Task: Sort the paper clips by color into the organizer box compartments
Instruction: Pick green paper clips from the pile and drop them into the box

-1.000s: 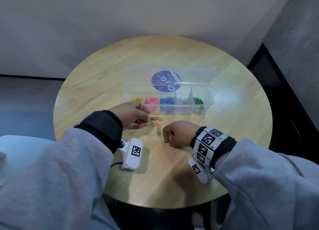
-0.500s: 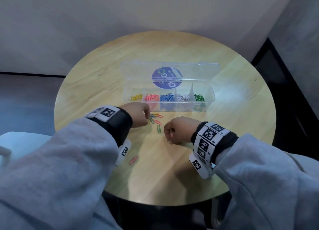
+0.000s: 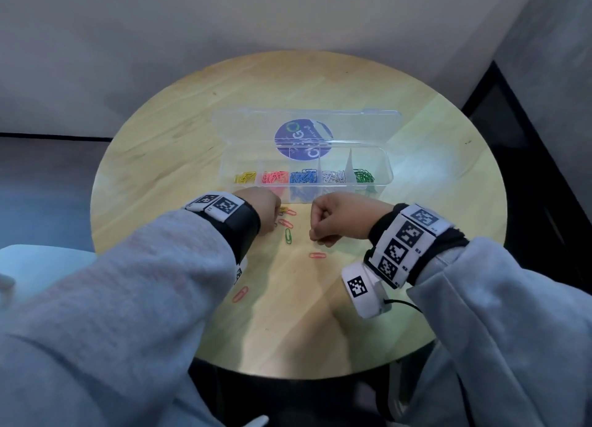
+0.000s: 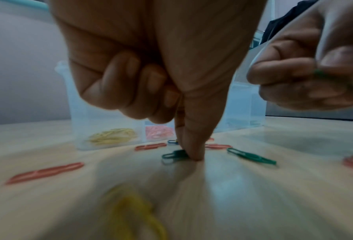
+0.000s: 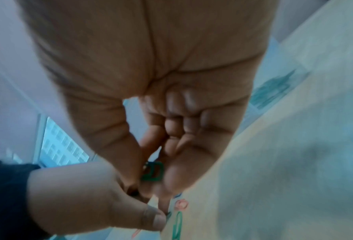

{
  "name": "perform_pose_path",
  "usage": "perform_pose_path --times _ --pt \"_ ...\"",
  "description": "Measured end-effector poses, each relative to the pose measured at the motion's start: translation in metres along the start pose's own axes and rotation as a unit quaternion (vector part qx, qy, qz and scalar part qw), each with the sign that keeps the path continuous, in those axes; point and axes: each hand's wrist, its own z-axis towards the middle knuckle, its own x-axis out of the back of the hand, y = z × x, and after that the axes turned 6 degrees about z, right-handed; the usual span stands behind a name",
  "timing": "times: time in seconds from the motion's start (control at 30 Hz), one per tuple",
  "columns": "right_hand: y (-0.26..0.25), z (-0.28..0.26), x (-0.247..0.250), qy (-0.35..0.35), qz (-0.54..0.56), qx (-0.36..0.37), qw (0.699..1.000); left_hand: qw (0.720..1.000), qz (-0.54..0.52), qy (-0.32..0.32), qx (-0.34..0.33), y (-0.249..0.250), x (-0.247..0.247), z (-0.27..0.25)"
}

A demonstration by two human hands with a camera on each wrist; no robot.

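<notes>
The clear organizer box point(image 3: 389, 173) stands open on the round table, holding yellow point(image 3: 245, 177), pink point(image 3: 274, 177), blue point(image 3: 303, 177), white point(image 3: 333, 176) and green clips point(image 3: 363, 176) in separate compartments. In front of it my left hand point(image 3: 267, 209) pinches a dark green clip point(image 4: 174, 155) against the tabletop, the other fingers curled. My right hand point(image 3: 320, 236), held just above the table, pinches another green clip point(image 5: 153, 173). Loose clips lie between the hands: a green one point(image 3: 288, 235) and pink ones point(image 3: 285, 223).
More pink clips lie nearer me, one point(image 3: 317, 255) under the right hand and one point(image 3: 239, 294) by the left sleeve. A blurred yellow clip point(image 4: 136, 209) lies close under the left wrist. The box lid point(image 3: 304, 122) lies flat behind the box. The wooden table point(image 3: 432, 202) ends in a round edge.
My left forearm has turned so its tagged band faces up, and the hand has dropped onto the clip pile. The right hand has lifted slightly, and a pink clip now shows below it.
</notes>
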Motion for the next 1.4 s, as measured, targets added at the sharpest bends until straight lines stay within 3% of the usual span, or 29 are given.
perform_pose_path --times 0.13,0.23,0.3,0.37,0.47,0.57,0.63,0.77,0.9,1.0,1.07,1.13,1.23,1.4 --pt "-0.001 0.0 -0.008 0.019 0.145 -0.046 0.988 0.999 -0.017 -0.016 0.022 -0.002 -0.006 -0.004" --pt "-0.008 0.002 -0.014 0.057 0.127 -0.089 0.986 0.996 -0.079 -0.01 0.033 -0.008 -0.007 -0.01" --pt "-0.013 0.007 -0.018 0.079 0.094 -0.117 0.986 0.982 -0.186 0.0 0.037 -0.015 -0.005 -0.015" --pt "-0.018 0.014 -0.022 0.088 -0.001 -0.122 0.989 0.935 -0.353 -0.008 0.04 -0.024 -0.003 -0.021" --pt "-0.02 0.022 -0.032 0.085 -0.16 -0.121 0.976 0.821 -0.567 -0.037 0.062 -0.034 0.0 -0.032" --pt "-0.026 0.029 -0.043 0.108 -0.27 -0.121 0.949 0.74 -0.668 -0.022 0.078 -0.044 0.002 -0.039" --pt "-0.031 0.033 -0.049 0.098 -0.332 -0.116 0.931 0.712 -0.697 -0.012 0.081 -0.05 0.004 -0.041" --pt "-0.035 0.039 -0.052 0.1 -0.329 -0.099 0.934 0.717 -0.691 -0.018 0.086 -0.054 0.001 -0.042" --pt "-0.039 0.038 -0.052 0.057 -0.374 -0.138 0.915 0.73 -0.676 -0.013 0.099 -0.056 -0.001 -0.043" --pt "-0.032 0.033 -0.045 0.054 -0.321 -0.134 0.936 0.742 -0.663 -0.007 0.102 -0.056 -0.001 -0.045" --pt "-0.024 0.031 -0.038 0.055 -0.223 -0.133 0.964 0.76 -0.643 -0.006 0.097 -0.053 0.0 -0.046" --pt "-0.018 0.028 -0.03 0.048 -0.041 -0.119 0.991 0.777 -0.623 -0.014 0.087 -0.05 0.001 -0.047" --pt "-0.011 0.018 -0.023 0.024 0.243 -0.096 0.965 0.791 -0.607 -0.039 0.061 -0.041 0.005 -0.05" --pt "-0.009 0.008 -0.024 -0.021 0.359 -0.072 0.93 0.813 -0.579 -0.054 0.04 -0.018 0.022 -0.054"
